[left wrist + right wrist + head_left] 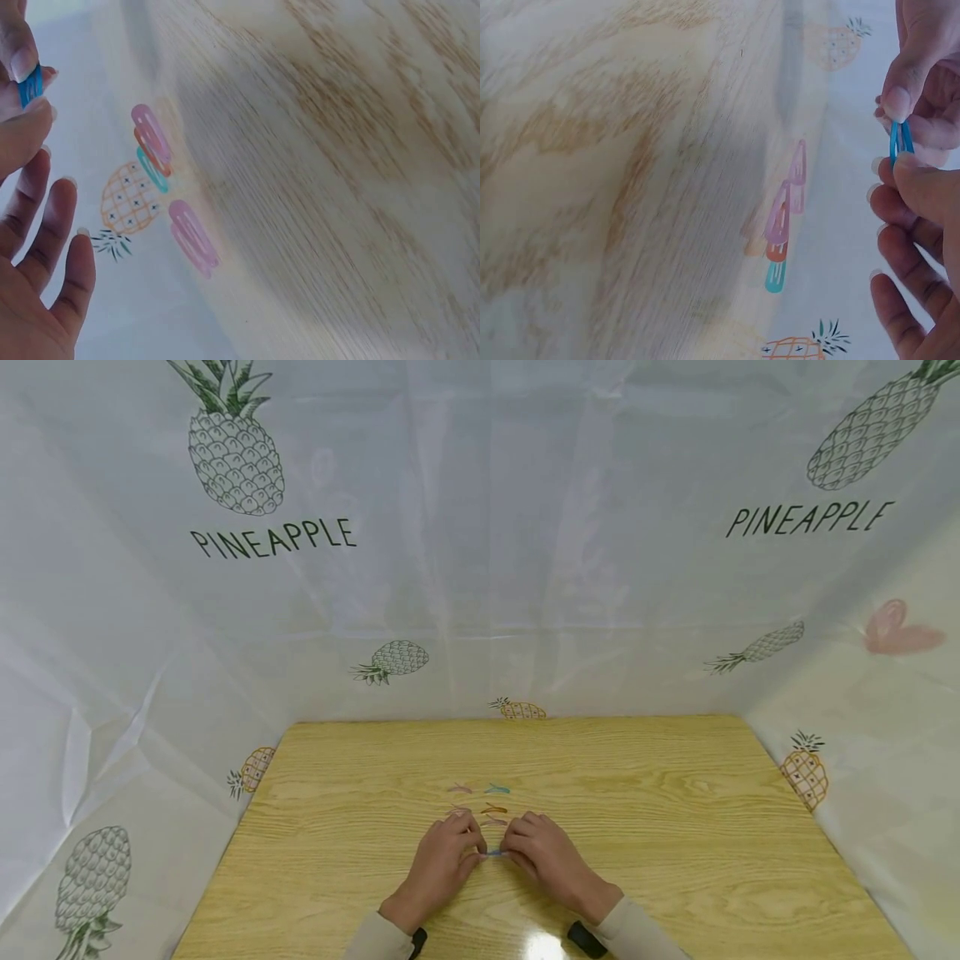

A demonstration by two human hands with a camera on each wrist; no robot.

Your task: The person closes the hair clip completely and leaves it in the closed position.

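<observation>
We log the blue hair clip pinched at its ends by left hand and right hand, remaining fingers loosely bent, near teal clip, orange clip and three pink clips lying on the wooden table

Ends of blue clip hidden by left hand and right hand; near edge of tabletop cut off below in head view.

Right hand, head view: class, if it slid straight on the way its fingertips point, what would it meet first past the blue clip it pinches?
The left hand, pinching the other end of the blue clip. The right hand faces it across the clip, seemingly level, though depth is unclear.
</observation>
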